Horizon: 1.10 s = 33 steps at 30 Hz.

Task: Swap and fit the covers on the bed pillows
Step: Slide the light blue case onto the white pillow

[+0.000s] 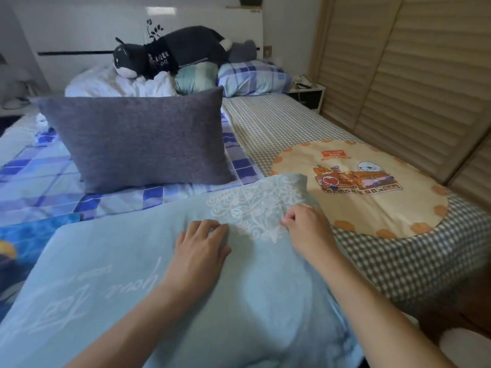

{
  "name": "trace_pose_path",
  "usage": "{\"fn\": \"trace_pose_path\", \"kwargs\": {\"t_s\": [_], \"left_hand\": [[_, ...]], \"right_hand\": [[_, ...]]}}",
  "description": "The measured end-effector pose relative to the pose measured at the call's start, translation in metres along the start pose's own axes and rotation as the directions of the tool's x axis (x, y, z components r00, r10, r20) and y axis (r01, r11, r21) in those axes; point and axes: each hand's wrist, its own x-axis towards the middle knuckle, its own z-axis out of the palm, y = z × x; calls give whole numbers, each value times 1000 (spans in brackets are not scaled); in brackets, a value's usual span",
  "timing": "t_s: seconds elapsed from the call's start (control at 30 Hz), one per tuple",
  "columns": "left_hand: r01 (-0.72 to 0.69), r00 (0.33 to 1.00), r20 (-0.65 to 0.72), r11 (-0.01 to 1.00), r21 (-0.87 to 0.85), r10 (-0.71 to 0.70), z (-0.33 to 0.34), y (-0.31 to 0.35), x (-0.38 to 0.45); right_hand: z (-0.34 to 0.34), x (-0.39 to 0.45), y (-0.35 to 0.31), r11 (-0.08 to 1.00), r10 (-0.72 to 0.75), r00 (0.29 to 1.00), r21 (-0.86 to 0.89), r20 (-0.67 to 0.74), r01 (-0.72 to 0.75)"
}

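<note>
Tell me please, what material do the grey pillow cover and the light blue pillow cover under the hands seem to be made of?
The grey pillow cover looks like a coarse knitted or woven fabric, matte; its surface shows a fine heathered grain. The light blue pillow cover looks like thin, smooth cotton or a similar woven cloth: it creases softly and carries flat white print. Neither fibre can be told for certain.

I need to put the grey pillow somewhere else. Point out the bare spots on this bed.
Freest: the checked sheet between the grey pillow and the shuttered wall, ahead of the cartoon panel. A narrower plaid strip lies left of the grey pillow. Crowded: the headboard end, with plush cat and pillows, and the light-blue pillow under both hands.
</note>
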Motion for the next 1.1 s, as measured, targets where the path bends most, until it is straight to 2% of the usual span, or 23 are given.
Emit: {"fn": "trace_pose_path", "kwargs": {"t_s": [0.1,0.17,0.23,0.3,0.47,0.6,0.67,0.73,0.77,0.8,0.87,0.9,0.97,1.03,1.1], "left_hand": [[90,994,47,993,76,-94,-2,3,-1],[171,976,125,983,63,-178,-2,6,1],[211,963,163,977,33,-213,-1,7,5],[212,959,186,977,32,-214,-3,8,7],[155,988,34,985,-70,-153,0,4,-5],[95,995,-32,994,-55,-97,11,-3,-14],[56,996,-65,998,-11,-57,15,-5,-12],[27,998,-62,999,17,-26,19,-11,-10],[24,999,-35,999,31,-22,21,-14,-10],[28,1000,6,998,53,-28,24,-17,-10],[74,993,92,996,55,-79,21,-16,-7],[117,986,120,993,9,-117,15,-12,-3],[185,967,204,973,-137,-155,-10,-1,7],[196,932,351,938,-285,-88,-49,4,12],[199,856,516,910,-365,19,-90,5,7]], "right_hand": [[-5,-1,8,996,82,996,39,-31,-81],[-5,-5,12,985,170,984,24,55,-171],[-1,-10,14,978,201,976,45,85,-206],[1,-16,14,975,207,977,72,57,-211],[-9,-29,14,959,174,977,247,-125,-140],[-28,-45,-6,976,80,971,216,-227,-30],[-31,-56,-21,986,12,986,163,-165,16],[-32,-64,-32,985,-27,999,172,29,22],[-30,-63,-34,977,-46,992,211,114,21],[-28,-59,-32,967,-51,989,255,142,14],[-13,-40,-17,971,28,999,239,15,-31],[-4,-29,-7,978,88,994,195,-62,-75],[19,-17,10,984,152,982,109,-110,-140],[38,-18,16,993,95,989,82,-116,-86],[47,-26,13,998,-15,987,64,-160,26]]}}
